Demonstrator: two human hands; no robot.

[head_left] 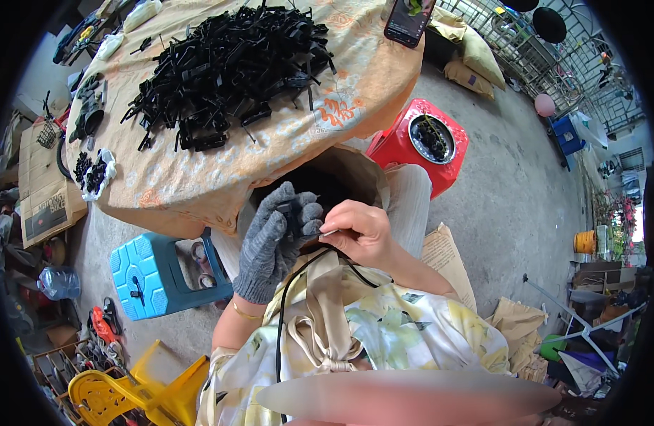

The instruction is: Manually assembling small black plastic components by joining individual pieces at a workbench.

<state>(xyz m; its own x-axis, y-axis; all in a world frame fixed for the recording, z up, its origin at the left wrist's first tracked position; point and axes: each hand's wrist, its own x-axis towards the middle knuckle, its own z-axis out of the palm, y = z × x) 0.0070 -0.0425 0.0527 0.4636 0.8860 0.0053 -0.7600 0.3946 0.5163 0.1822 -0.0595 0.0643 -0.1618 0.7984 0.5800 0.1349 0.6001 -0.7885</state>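
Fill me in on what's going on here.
A seated person is working with both hands. The left hand, in a grey glove, holds a small black piece; the bare right hand pinches a thin, pale item, too small to identify. A large heap of black pieces lies on the cloth-covered table ahead. A blue stool stands to the left.

The gloved left hand point(268, 241) partly hides a black piece point(292, 219); the upper edge crops the phone point(408, 23).
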